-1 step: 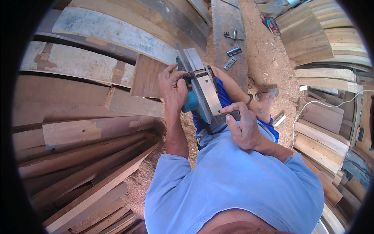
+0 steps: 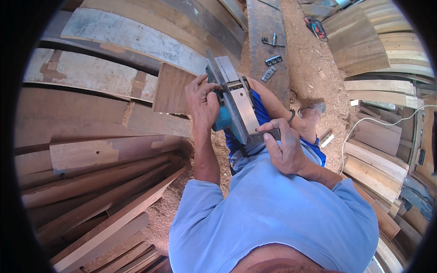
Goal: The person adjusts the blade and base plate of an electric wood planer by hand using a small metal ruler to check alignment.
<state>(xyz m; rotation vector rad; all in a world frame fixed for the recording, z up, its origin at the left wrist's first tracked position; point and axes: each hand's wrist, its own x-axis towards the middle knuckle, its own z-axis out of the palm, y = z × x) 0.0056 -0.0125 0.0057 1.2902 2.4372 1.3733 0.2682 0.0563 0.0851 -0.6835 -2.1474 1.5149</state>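
An electric planer [image 2: 243,107] with a teal body rests over my lap, its metal sole turned up. My left hand [image 2: 203,101] grips its left side, fingers curled near the blade opening; the fingertips are partly hidden. At the end nearest my body, my right hand [image 2: 286,148] pinches the planer's corner between thumb and index finger. On the bench plank [image 2: 268,22] ahead lie a T-shaped metal tool [image 2: 273,42], a dark block with round holes [image 2: 273,60] and a small grey metal piece [image 2: 268,74].
Stacked boards [image 2: 91,111] crowd my left side. More planks [image 2: 378,170] lie at the right, where a pale cable [image 2: 364,119] runs. Shavings cover the floor [image 2: 325,86]. A red and black power tool [image 2: 316,29] sits farther off. A white strip [image 2: 326,139] lies near my foot.
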